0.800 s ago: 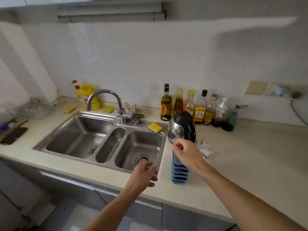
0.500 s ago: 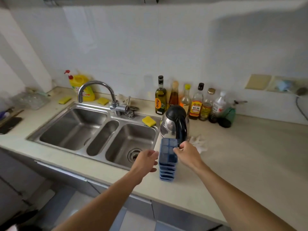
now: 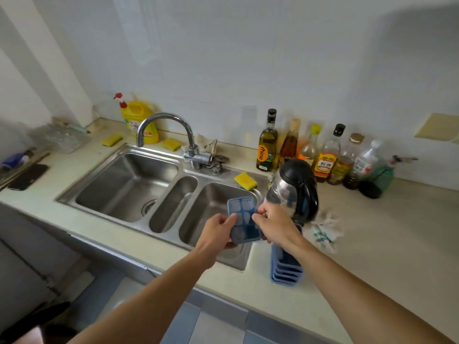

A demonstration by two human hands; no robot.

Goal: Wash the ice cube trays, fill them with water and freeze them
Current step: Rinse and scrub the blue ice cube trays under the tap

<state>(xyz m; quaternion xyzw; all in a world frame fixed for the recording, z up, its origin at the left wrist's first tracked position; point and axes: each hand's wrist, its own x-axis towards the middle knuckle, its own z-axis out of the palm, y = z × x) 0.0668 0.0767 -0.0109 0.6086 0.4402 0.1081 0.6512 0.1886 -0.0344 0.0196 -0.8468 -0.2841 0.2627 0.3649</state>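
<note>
From the held tray [image 3: 244, 219], we see open room at 12 o'clock, over the right sink bowl [image 3: 206, 209]. The kettle [image 3: 295, 192] stands very near at 2 o'clock and is in our way. The stack of trays [image 3: 285, 271] stands on the bench [image 3: 385, 244] at 5 o'clock. Crumpled paper [image 3: 325, 227] lies at 3 o'clock. The tap [image 3: 165, 119] rises well apart at 11 o'clock.

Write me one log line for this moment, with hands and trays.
left hand: holds blue ice cube tray | right hand: pinches same tray | tray: above right sink basin | other trays: stacked on counter
</note>
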